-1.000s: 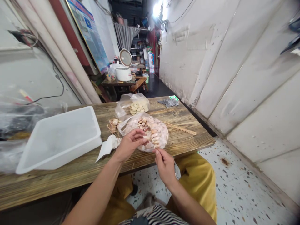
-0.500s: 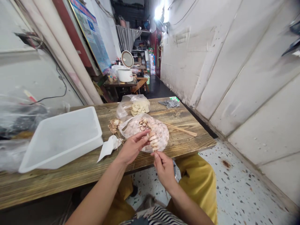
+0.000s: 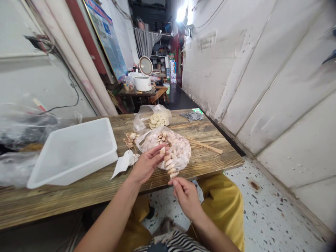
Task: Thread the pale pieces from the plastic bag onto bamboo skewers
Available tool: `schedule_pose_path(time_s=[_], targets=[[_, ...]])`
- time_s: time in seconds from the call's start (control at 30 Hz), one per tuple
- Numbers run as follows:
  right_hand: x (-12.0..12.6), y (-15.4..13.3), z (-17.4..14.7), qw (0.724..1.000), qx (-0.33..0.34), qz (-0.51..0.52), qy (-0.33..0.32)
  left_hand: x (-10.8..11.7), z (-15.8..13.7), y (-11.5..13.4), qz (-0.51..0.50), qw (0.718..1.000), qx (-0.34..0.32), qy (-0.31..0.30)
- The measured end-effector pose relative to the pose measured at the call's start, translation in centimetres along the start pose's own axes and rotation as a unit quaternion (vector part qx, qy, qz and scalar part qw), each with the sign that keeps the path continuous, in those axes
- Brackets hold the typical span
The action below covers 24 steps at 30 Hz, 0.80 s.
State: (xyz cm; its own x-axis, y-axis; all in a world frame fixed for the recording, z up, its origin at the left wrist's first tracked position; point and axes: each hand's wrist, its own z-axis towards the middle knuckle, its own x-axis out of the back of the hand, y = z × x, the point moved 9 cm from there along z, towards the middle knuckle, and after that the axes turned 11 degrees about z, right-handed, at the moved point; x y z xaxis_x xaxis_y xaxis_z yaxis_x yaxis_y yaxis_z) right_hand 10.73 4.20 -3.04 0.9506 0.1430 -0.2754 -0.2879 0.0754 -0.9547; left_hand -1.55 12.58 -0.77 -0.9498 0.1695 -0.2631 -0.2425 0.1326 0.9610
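My right hand (image 3: 187, 195) is closed around the lower part of a thin skewer, just below its food. Several pale pinkish-tan pieces are threaded in a row on this skewer (image 3: 170, 165), which slants up and away over the table edge. At its upper end my left hand (image 3: 147, 161) pinches one pale piece (image 3: 163, 150) between thumb and fingers; whether the tip has pierced it I cannot tell. Beneath and behind lies an open clear plastic bag (image 3: 183, 148) full of similar pieces. Filled skewers (image 3: 129, 139) lie left of the bag, their sticks by a white paper (image 3: 122, 165).
A white plastic tub (image 3: 75, 150) stands on the wooden table (image 3: 210, 131) at left. Bare skewers (image 3: 206, 145) lie right of the bag. Behind it is another bag with pale slices (image 3: 159, 119). A grey crumpled plastic (image 3: 193, 116) sits at the far edge.
The skewer's upper end now points more to the left, and a pale piece shows in my left fingers at its tip. My right hand has shifted slightly down. The view has shifted slightly.
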Motion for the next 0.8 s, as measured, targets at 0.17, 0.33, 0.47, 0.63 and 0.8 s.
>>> schedule_pose_path(time_s=[0.17, 0.33, 0.47, 0.63, 0.8], targets=[[-0.25, 0.3, 0.06, 0.999, -0.03, 0.021, -0.004, 0.04, -0.08, -0.05, -0.009, 1.0, 0.005, -0.007], [-0.15, 0.34, 0.15, 0.999, -0.04, 0.014, -0.002, 0.24, -0.09, -0.4, -0.022, 1.0, 0.013, -0.001], [0.04, 0.63, 0.12, 0.999, -0.047, 0.014, -0.003, 0.15, -0.25, -0.51, -0.014, 1.0, 0.01, -0.01], [0.22, 0.85, 0.2, 0.999, -0.047, 0.015, -0.003, -0.1, -0.47, -0.35, -0.014, 1.0, 0.005, -0.018], [0.28, 1.04, 0.12, 0.999, -0.053, 0.007, -0.002, 0.27, -0.37, -0.4, -0.049, 0.999, 0.008, 0.006]])
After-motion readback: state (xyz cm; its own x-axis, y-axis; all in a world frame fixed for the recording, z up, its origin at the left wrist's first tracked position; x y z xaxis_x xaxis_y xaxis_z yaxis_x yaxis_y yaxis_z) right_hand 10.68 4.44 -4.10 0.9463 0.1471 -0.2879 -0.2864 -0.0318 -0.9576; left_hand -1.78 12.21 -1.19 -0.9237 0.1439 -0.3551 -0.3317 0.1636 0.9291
